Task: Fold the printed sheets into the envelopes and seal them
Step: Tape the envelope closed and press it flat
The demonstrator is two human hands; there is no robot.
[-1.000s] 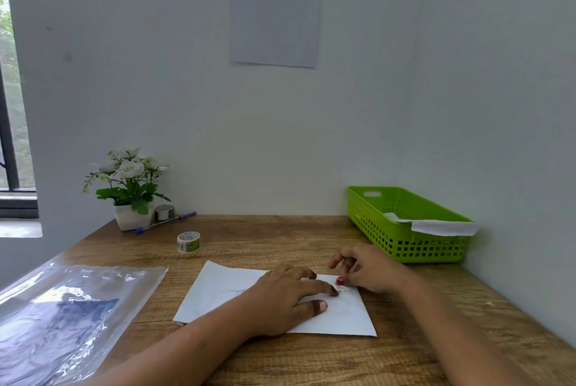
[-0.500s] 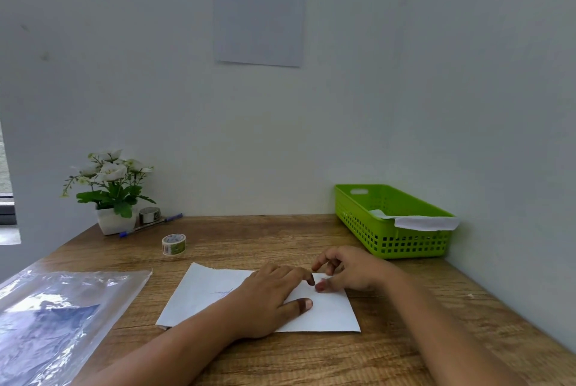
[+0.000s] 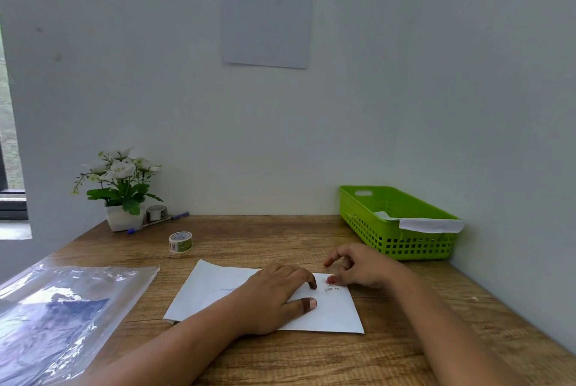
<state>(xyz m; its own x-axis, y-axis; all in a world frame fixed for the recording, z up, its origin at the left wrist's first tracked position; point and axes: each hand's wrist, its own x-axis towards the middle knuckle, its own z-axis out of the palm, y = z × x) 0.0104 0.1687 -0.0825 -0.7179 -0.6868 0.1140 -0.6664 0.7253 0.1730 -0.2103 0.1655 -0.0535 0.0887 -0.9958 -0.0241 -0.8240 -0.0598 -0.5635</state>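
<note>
**A:** What's hidden?
**B:** Your left hand (image 3: 274, 298) covers the middle of the paper (image 3: 330, 314). Sheet or envelope, I cannot tell, and its print is too small to read.
**A:** The fingers?
**B:** Left flat, pressing the white paper on the desk (image 3: 280, 229) at 12 o'clock. Right hand (image 3: 361, 265) loosely curled, thumb on its 1 o'clock corner. Whether it is pinching, I cannot tell.

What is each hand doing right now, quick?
Left hand: open, pressing flat on the white sheet.
Right hand: open, fingers loosely curled, thumb touching the sheet.
</note>
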